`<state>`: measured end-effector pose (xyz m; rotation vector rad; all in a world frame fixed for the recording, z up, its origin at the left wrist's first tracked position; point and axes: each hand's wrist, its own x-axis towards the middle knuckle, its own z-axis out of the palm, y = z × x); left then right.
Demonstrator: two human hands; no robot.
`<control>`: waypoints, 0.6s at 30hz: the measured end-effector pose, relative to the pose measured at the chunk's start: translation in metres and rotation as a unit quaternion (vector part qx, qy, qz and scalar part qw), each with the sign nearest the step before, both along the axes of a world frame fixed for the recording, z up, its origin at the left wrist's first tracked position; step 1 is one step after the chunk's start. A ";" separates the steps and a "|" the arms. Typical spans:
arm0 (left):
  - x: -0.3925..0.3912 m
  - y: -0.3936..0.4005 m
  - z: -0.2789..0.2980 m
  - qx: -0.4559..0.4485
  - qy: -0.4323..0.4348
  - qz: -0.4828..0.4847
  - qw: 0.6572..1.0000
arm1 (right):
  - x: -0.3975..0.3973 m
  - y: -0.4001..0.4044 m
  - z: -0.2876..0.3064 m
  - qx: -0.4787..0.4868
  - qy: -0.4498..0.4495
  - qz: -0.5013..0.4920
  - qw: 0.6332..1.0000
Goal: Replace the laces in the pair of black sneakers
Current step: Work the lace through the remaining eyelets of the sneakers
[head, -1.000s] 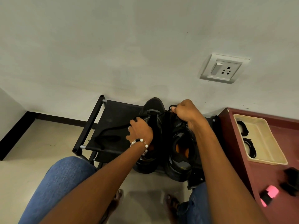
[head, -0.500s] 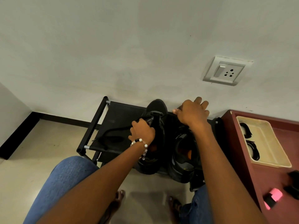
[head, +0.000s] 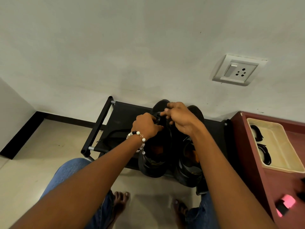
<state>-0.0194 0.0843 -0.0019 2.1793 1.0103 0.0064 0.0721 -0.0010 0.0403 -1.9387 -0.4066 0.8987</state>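
Sneakers [head: 171, 151] sit side by side on the low black rack [head: 118, 118]. I've got my left hand [head: 146, 125] and right hand [head: 179, 117] both pinching at the left shoe's lace area. Early days I reckon; spare laces [head: 262, 147] wait in the tray [head: 280, 146].

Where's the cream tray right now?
Head view, far right: the cream tray sits on the maroon cabinet, right of the black shoe rack, with black coiled items inside.
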 end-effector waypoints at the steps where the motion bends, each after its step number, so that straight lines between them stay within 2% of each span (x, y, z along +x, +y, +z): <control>1: 0.000 0.001 0.001 -0.003 0.000 -0.003 1.000 | 0.000 0.002 -0.001 0.008 0.025 0.003 1.000; 6: -0.002 0.005 0.003 -0.035 -0.014 0.008 0.999 | 0.006 0.001 -0.010 0.025 -0.031 0.002 0.999; 11: -0.004 0.007 0.000 -0.054 -0.038 0.023 0.998 | 0.016 -0.001 -0.019 -0.006 -0.141 -0.053 0.989; 13: -0.004 0.008 0.000 -0.064 -0.047 0.028 0.996 | 0.017 0.000 -0.024 -0.036 -0.214 -0.021 0.976; 15: -0.004 0.010 -0.001 -0.076 -0.055 0.032 0.995 | 0.018 0.002 -0.032 -0.097 -0.307 0.052 0.945; 18: -0.004 0.012 -0.001 -0.087 -0.062 0.038 0.994 | 0.013 0.006 -0.035 -0.148 -0.353 0.123 0.916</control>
